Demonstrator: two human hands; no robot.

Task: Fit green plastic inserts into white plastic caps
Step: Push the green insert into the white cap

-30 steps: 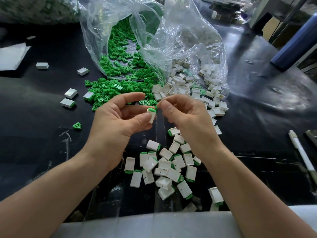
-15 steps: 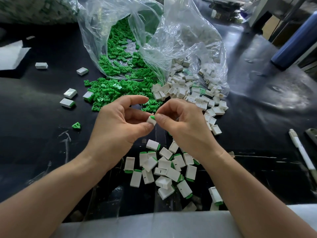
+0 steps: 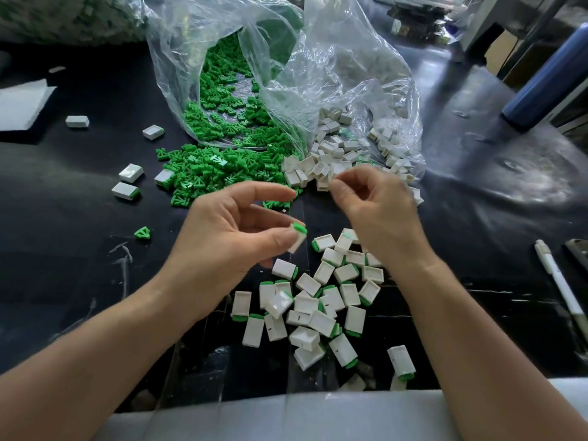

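My left hand pinches 1 white rectangular plastic cap, its green plastic insert poking out. My right hand is blurred, so I cannot tell its grip.

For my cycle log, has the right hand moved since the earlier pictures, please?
Yes, the right hand moved from the held cap toward the loose white caps.

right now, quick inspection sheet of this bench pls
surface: black tabletop, glossy, scuffed
job's things: green inserts spilling from clear bag; white caps beside them; finished pieces heaped near the person
clutter: pen at right edge; white sheet far left; stray fitted caps on the left
grippers: left hand pinches a cap with insert; right hand has curled fingers, nothing seen held
cables: nothing seen
surroundings: blue cylinder far right
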